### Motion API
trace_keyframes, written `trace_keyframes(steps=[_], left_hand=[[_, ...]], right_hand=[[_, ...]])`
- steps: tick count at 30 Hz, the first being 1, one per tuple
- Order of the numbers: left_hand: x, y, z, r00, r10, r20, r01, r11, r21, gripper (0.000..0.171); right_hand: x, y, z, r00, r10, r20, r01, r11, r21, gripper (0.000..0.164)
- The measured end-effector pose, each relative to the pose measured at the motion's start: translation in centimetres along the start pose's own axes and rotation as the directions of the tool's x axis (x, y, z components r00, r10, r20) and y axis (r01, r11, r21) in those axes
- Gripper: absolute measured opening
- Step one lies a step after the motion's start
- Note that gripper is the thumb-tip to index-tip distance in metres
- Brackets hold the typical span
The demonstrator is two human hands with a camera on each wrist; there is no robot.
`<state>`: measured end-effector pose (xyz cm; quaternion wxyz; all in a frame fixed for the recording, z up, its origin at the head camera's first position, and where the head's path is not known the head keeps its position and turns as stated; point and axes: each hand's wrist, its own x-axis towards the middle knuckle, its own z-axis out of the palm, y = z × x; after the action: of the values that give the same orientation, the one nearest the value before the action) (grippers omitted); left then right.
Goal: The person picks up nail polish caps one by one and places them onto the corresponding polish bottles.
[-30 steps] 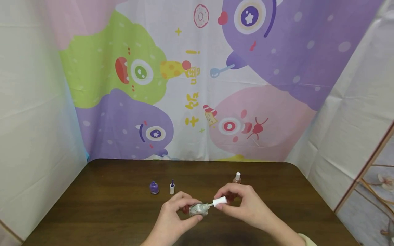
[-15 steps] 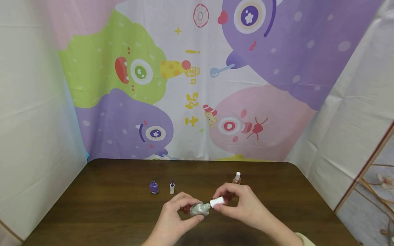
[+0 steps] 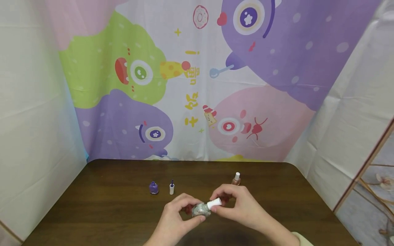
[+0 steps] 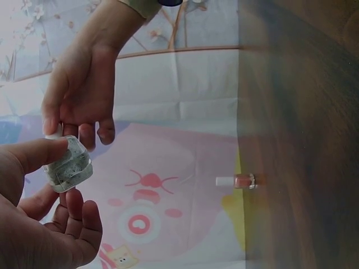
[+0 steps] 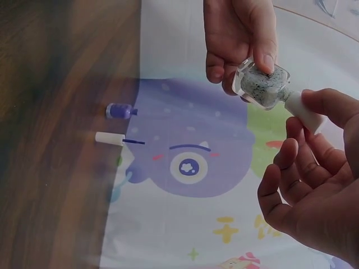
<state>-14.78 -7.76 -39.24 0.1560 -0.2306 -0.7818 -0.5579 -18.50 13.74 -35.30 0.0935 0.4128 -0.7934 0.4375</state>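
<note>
The glitter bottle (image 3: 200,210) and its white cap (image 3: 214,203) have come together: a second ago a length of pale brush stem showed between them, half a second ago only a short bit, and now the cap sits up against the neck with no stem in sight. That reads as the brush being back inside the glitter bottle; whether the cap has caught the thread or been tightened, I cannot tell, so a turn of the cap may well be lacking.

The glitter bottle is held tilted above the desk (image 3: 107,212), its neck toward the right. The left hand (image 3: 176,218), on its left, grips its body between thumb and fingers; the right hand (image 3: 243,208), on its right, pinches the white cap.

The rest has stayed put. Beyond the glitter bottle and to its left stands the uncapped purple bottle (image 3: 154,188), and between the two, also farther back, the purple bottle's likely cap (image 3: 171,189) stands with its brush upward, so that pair looks unfinished. Beyond the glitter bottle to its right stands a capped brownish-pink bottle (image 3: 236,181), untouched by either hand
</note>
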Motion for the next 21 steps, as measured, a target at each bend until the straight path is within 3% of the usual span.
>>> trace_keyframes(steps=[11, 21], left_hand=[[0.11, 0.05, 0.29, 0.993, -0.116, 0.000, 0.116, 0.993, -0.012, 0.026], [0.34, -0.03, 0.66, 0.986, -0.165, 0.004, 0.165, 0.984, -0.060, 0.026]], right_hand=[[0.20, -0.08, 0.02, 1.000, 0.020, -0.005, -0.020, 0.999, 0.025, 0.014], [0.49, 0.30, 0.07, 1.000, 0.024, -0.019, -0.022, 0.995, 0.094, 0.015]])
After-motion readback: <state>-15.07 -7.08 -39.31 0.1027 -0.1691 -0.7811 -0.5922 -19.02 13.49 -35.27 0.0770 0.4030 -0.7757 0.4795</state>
